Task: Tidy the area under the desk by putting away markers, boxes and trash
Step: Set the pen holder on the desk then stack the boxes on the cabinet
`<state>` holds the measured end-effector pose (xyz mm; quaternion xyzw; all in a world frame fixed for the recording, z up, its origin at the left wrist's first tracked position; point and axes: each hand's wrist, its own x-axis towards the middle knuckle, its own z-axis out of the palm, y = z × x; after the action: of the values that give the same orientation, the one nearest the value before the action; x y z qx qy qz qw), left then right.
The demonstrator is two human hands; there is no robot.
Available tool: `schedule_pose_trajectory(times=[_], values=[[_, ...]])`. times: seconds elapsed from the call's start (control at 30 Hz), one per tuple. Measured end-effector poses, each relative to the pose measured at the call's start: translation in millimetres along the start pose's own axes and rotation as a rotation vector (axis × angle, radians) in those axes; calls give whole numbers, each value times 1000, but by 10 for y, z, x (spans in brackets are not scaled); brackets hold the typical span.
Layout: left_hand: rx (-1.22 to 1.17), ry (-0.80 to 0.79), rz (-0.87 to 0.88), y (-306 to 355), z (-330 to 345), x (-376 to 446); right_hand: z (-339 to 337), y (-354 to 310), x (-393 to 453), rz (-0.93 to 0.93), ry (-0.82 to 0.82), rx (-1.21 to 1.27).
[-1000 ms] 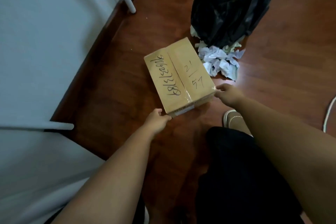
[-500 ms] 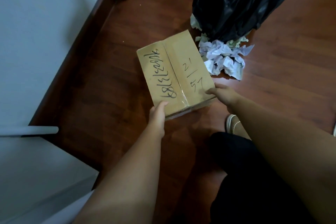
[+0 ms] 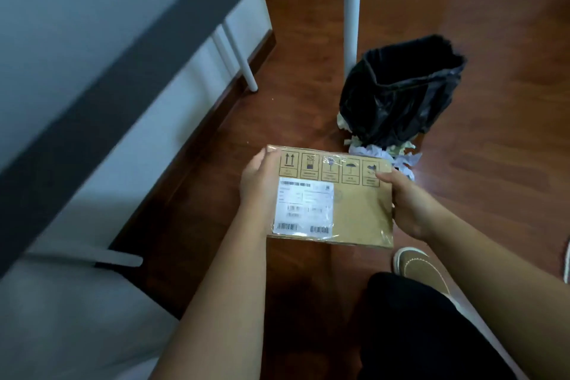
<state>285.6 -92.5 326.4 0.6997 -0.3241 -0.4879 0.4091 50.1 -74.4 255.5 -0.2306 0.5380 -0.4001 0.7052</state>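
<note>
A brown cardboard box with a white shipping label and printed handling symbols is held up off the wooden floor, its labelled side turned toward me. My left hand grips its left edge and my right hand grips its right edge. Behind the box, crumpled white paper lies on the floor at the foot of a black trash bag that stands open. No markers are in view.
A white desk leg rises just left of the trash bag, and thinner white legs stand by the wall at the left. The dark desk edge crosses the upper left. My tan shoe is on the floor below the box.
The box has been lifted off the floor by both hands and tilted, so its labelled side faces me instead of the handwritten top. The view has risen and pulled back.
</note>
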Motion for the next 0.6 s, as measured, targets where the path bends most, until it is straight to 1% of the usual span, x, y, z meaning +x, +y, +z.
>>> schedule_pose_trajectory(times=[0.1, 0.23, 0.4, 0.47, 0.6], values=[[132, -63, 110, 299, 29, -243, -31, -171, -478, -48, 0, 43], [175, -98, 245, 693, 173, -666, -67, -498, -1136, -216, 68, 143], [154, -222, 375, 1338, 296, -1530, -106, -1049, -1917, -450, 201, 154], [153, -263, 464, 1597, 317, -1848, -104, -1279, -2240, -539, 221, 165], [43, -289, 660, 2072, 253, -2431, -55, -1719, -2868, -712, 246, 161]])
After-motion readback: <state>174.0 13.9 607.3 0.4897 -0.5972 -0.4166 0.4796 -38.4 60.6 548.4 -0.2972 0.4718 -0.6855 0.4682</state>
